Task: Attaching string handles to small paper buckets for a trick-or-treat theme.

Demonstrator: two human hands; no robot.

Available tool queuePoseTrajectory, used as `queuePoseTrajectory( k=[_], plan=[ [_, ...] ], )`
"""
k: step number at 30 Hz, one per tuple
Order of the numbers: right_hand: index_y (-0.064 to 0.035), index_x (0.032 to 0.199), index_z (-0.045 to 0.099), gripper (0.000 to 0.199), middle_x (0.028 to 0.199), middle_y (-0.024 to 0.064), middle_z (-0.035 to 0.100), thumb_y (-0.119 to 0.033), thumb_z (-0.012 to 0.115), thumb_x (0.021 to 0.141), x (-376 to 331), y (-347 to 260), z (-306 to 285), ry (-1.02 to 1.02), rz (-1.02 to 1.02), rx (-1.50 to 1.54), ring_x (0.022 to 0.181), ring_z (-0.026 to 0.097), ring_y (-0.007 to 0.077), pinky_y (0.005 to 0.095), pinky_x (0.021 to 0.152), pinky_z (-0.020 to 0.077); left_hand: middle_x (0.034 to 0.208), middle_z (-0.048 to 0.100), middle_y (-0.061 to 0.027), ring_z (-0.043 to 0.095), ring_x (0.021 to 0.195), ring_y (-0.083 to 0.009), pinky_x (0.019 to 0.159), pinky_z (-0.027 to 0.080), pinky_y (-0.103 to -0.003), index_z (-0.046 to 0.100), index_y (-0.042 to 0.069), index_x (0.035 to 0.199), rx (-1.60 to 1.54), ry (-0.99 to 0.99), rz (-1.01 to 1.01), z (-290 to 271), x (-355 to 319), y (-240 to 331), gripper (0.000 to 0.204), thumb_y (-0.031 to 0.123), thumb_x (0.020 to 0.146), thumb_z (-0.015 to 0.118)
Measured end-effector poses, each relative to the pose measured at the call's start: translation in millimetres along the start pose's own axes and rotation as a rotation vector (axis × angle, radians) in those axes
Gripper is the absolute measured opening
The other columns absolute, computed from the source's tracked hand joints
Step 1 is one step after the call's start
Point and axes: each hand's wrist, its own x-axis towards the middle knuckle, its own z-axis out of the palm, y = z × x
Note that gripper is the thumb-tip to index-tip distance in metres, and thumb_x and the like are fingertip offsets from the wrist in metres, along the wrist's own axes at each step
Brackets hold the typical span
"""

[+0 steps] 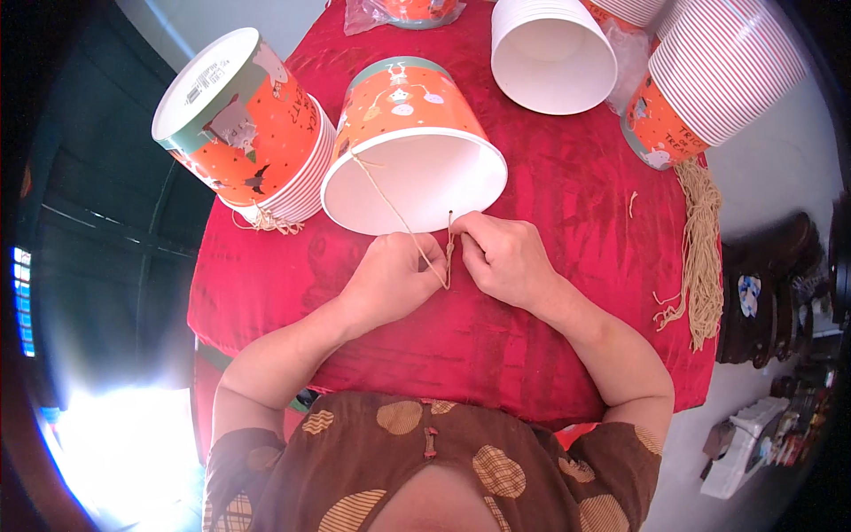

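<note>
The left hand (390, 275) is lying curled on the red cloth (550, 186), its fingers closed around a length of tan string (399, 217). The right hand (505, 257) is sitting just beside it, thumb and fingertips pinched together on the string's free end, which is poking up a little between the 2 hands. I think the 2 hands are working the same strand, though the spot where they meet is too small to be sure.

From the left hand the string is running up and to the left, across the open mouth of an orange paper bucket (412, 146) lying on its side, and is reaching the rim at the upper left. The bucket's white rim is touching or nearly touching both hands.

To the left of it, a stack of orange buckets (244, 124) is lying tilted, with a small tangle of string under its rim. Further back, a white bucket (554, 53) is facing open toward us. At the right, another nested stack (709, 80) is lying on its side, and a bundle of cut strings (700, 248) is hanging over the table's right edge.
</note>
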Motion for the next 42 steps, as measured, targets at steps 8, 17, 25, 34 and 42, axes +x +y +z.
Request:
queuePoseTrajectory(
  k=[8, 17, 25, 34, 42],
  plan=[
    [-0.0025, 0.09, 0.06, 0.011, 0.074, 0.015, 0.064, 0.0, 0.057, 0.08, -1, 1, 0, -0.02, -0.006, -0.013, 0.064, 0.065, 0.0312, 0.0389, 0.055, 0.0506, 0.065, 0.064, -0.0058, 0.056, 0.063, -0.0082, 0.058, 0.046, -0.027, 0.065, -0.004, 0.075, -0.016, -0.062, -0.022, -1, -3, 4, 0.012, 0.005, 0.082, 0.061],
    [-0.0024, 0.09, 0.06, 0.012, 0.073, 0.0153, 0.064, 0.001, 0.057, 0.079, 0, 0, -1, -0.029, 0.001, -0.01, 0.064, 0.064, 0.0319, 0.0395, 0.054, 0.0503, 0.066, 0.065, -0.016, 0.065, 0.063, -0.0229, 0.06, 0.049, -0.035, 0.066, -0.002, 0.074, -0.092, -0.123, -0.037, -4, -4, 5, 0.013, 0.009, 0.075, 0.061],
    [-0.0016, 0.09, 0.06, 0.012, 0.072, 0.0156, 0.063, 0.001, 0.057, 0.079, 0, 0, -1, -0.002, -0.021, -0.007, 0.062, 0.063, 0.0323, 0.0394, 0.053, 0.0498, 0.061, 0.059, -0.0042, 0.056, 0.059, -0.0086, 0.054, 0.044, -0.024, 0.063, -0.003, 0.087, -0.043, 0.045, -0.008, -12, 1, 0, 0.016, 0.006, 0.089, 0.05],
    [-0.0029, 0.083, 0.06, 0.024, 0.061, 0.0099, 0.058, -0.016, 0.076, 0.071, -3, -23, -11, -0.037, -0.146, -0.05, 0.052, 0.06, 0.0257, 0.0358, 0.046, 0.0469, 0.064, 0.059, -0.0047, 0.055, 0.058, -0.0099, 0.053, 0.045, -0.026, 0.061, -0.006, 0.094, -0.157, 0.108, -0.042, -5, 7, -14, 0.021, 0.005, 0.092, 0.043],
    [-0.0022, 0.08, 0.06, 0.008, 0.063, 0.0097, 0.059, -0.004, 0.067, 0.078, -8, -24, 2, 0.025, -0.151, -0.033, 0.052, 0.061, 0.0246, 0.0346, 0.046, 0.0465, 0.065, 0.06, -0.0063, 0.053, 0.053, -0.0089, 0.047, 0.043, -0.023, 0.061, -0.005, 0.095, -0.212, 0.027, -0.157, -12, 7, -3, 0.023, 0.008, 0.094, 0.043]
  ],
)
